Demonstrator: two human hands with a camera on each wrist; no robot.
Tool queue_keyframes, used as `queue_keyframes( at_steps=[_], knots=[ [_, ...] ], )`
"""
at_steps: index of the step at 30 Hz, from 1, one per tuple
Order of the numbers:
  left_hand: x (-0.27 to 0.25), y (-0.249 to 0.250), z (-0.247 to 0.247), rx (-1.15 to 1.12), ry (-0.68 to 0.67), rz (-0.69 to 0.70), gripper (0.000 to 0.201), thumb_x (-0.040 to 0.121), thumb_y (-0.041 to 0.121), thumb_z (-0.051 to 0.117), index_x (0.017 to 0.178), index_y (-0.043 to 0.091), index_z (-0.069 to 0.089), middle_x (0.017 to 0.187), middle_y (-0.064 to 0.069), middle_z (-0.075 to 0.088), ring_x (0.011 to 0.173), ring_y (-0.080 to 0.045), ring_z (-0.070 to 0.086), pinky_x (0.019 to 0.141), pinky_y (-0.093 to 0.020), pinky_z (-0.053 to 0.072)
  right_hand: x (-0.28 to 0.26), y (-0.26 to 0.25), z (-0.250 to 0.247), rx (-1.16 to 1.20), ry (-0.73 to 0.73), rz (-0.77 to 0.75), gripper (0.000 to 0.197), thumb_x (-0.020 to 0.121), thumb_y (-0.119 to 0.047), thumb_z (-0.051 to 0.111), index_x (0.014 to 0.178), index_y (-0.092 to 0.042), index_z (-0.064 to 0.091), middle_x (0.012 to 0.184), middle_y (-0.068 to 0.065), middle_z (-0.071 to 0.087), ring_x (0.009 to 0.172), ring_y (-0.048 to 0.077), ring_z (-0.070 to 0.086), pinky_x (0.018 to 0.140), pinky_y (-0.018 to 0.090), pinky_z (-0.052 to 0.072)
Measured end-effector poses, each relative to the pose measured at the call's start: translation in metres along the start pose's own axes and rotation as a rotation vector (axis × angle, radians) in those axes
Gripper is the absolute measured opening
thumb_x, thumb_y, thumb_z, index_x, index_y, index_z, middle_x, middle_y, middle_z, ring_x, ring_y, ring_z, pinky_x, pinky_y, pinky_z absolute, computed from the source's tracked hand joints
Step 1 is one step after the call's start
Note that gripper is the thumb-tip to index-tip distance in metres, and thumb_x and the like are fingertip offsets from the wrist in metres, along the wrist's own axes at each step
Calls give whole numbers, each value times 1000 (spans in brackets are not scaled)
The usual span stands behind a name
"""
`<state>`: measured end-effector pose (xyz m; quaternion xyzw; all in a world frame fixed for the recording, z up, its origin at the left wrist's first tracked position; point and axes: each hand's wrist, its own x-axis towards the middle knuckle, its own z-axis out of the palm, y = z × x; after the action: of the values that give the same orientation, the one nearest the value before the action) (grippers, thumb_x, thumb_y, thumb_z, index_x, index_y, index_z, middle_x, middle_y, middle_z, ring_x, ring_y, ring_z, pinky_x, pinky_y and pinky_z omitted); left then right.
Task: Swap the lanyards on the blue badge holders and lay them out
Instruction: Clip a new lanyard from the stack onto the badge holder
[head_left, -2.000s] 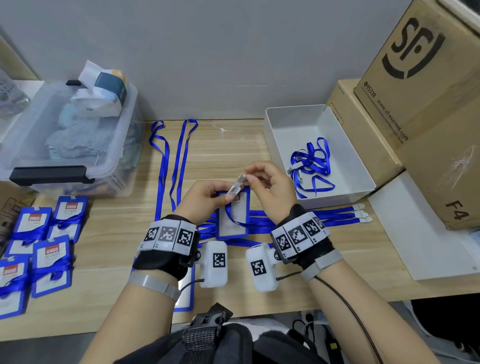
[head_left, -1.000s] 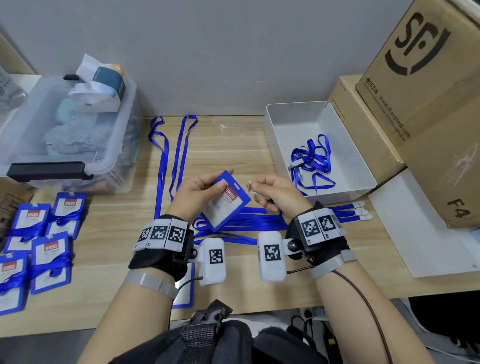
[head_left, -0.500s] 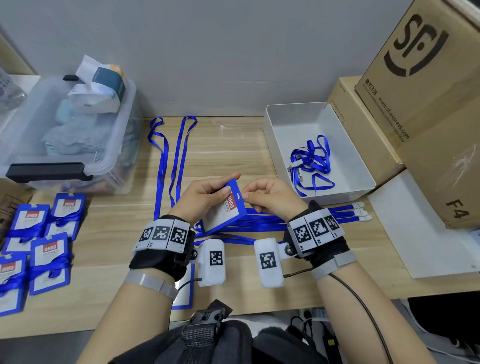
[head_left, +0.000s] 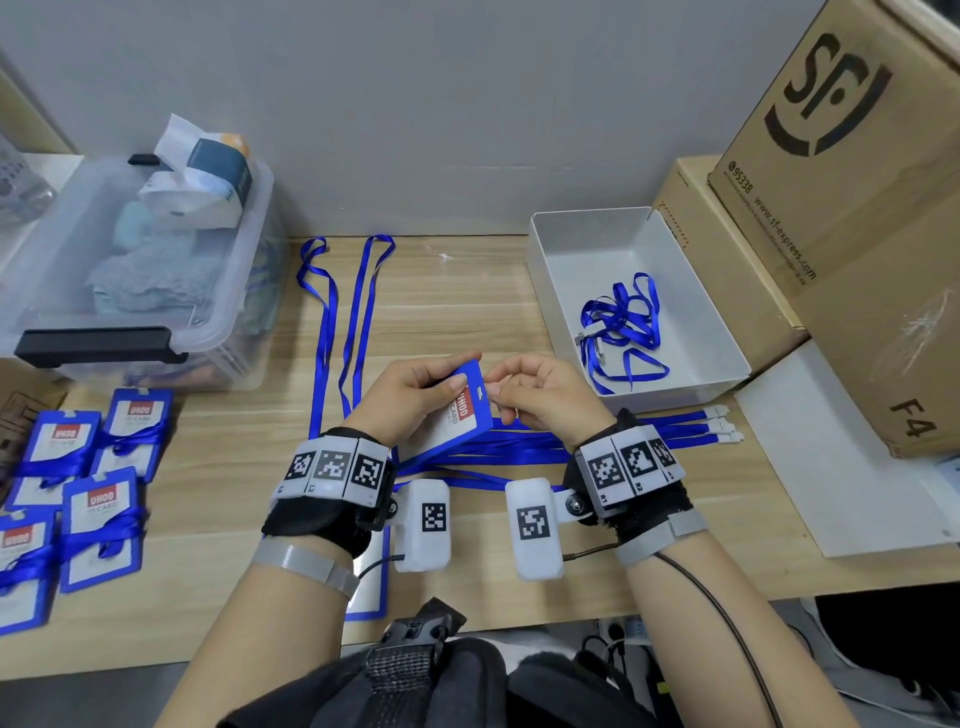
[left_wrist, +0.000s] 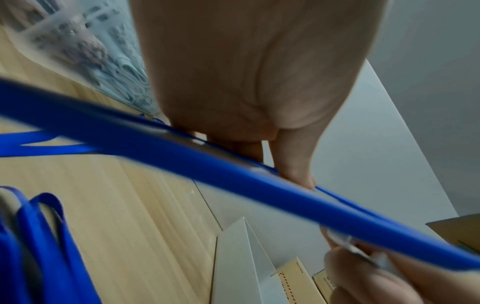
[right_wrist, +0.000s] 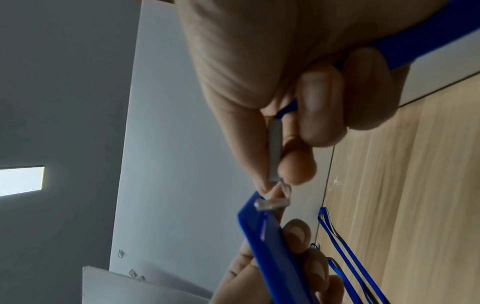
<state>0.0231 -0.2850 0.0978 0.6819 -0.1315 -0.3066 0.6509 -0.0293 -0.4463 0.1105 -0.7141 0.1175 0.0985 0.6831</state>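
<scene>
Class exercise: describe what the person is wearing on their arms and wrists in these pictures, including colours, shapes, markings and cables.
Both forearms are bare, with no sleeves. The left hand and right hand are ungloved. Each wrist carries a black wrap, a white band of square black-and-white coded markers, a grey strap below it, and a white rounded box bearing one marker. A thin black cable runs from each wrist unit.
</scene>
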Motion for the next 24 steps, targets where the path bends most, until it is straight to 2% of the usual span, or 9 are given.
queue_keyframes(
  at_steps=[3, 6, 8, 13, 16, 19, 21, 24],
  knots=[
    [0, 1, -1, -14, 4, 1, 37, 94, 3, 42, 128, 17, 47, 70, 12, 70, 65, 3, 61, 62, -9, 47, -1, -1, 0, 43, 24, -18, 16, 85, 0, 56, 80, -15, 57, 43, -2, 56, 35, 6, 34, 35, 12, 27],
    [0, 1, 0, -12, -11, 3, 37, 94, 3, 42, 128, 16, 46, 82, 5, 68, 67, 3, 61, 65, -9, 48, -3, -3, 2, 56, 17, -19, 17, 85, 2, 56, 82, -14, 54, 42, -2, 56, 31, 2, 36, 35, 10, 28],
    [0, 0, 0, -4, -10, 7, 37, 94, 4, 42, 129, 15, 47, 88, 0, 66, 69, 2, 61, 67, -10, 48, -3, -4, 3, 56, 25, -25, 17, 85, 3, 56, 82, -14, 53, 42, -2, 55, 31, 1, 41, 35, 9, 31],
    [1, -2, -1, 22, 14, 24, 36, 94, 5, 43, 127, 20, 47, 86, -2, 63, 66, 4, 58, 67, -8, 46, -3, -3, 1, 23, 34, -26, 19, 82, 1, 62, 85, -16, 53, 44, -3, 56, 36, 0, 45, 39, 12, 32],
    [0, 0, 0, 50, -6, 32, 37, 94, 4, 43, 127, 20, 46, 87, -2, 64, 66, 4, 59, 65, -8, 46, -4, -4, 1, 28, 48, -39, 18, 82, 5, 60, 89, -10, 51, 49, 4, 54, 36, 0, 47, 39, 9, 34],
    [2, -1, -1, 81, -6, 33, 36, 94, 6, 45, 126, 19, 50, 94, -6, 65, 77, -3, 60, 71, -13, 49, -4, -5, 1, 31, 35, -46, 21, 81, 6, 60, 86, -13, 51, 48, 0, 54, 38, 1, 48, 41, 9, 35],
    [2, -2, -2, 84, 1, 30, 35, 93, 6, 46, 122, 24, 52, 99, -9, 65, 85, -10, 59, 77, -17, 48, -4, -5, 1, 82, 16, -37, 23, 82, 6, 58, 85, -15, 52, 49, 2, 53, 39, 4, 46, 39, 10, 33],
    [2, -2, -2, 93, -3, 27, 35, 93, 8, 46, 121, 28, 52, 99, -9, 66, 86, -12, 60, 75, -18, 50, -5, -6, 1, 161, -2, -19, 17, 86, 2, 54, 87, -15, 50, 50, 4, 54, 33, 2, 37, 35, 11, 26]
  ],
)
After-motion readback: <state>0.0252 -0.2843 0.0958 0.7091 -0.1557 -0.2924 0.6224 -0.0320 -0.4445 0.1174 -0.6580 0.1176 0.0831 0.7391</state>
